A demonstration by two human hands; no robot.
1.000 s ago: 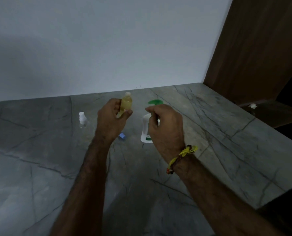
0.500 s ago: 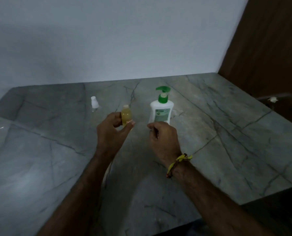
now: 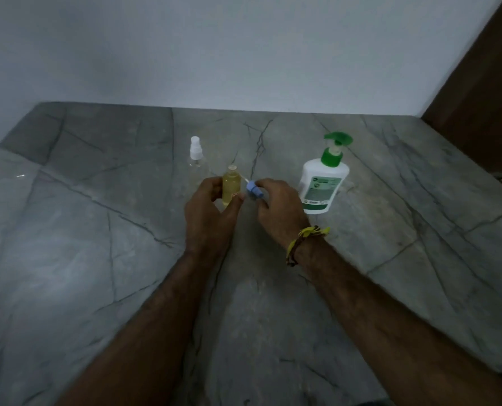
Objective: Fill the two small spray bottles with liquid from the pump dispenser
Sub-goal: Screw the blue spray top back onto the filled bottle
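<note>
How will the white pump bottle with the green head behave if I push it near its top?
The pump dispenser stands upright on the stone counter, tall over a fairly narrow base, so a high push may tip it. Its smooth plastic body looks rigid and may slide. How full it is cannot be seen, so its weight is uncertain.

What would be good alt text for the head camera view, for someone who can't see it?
The left hand holds a small bottle of yellow liquid upright, while the right hand pinches a blue spray cap beside its open neck. Behind on the grey stone counter stand a clear spray bottle and a white pump dispenser.
</note>
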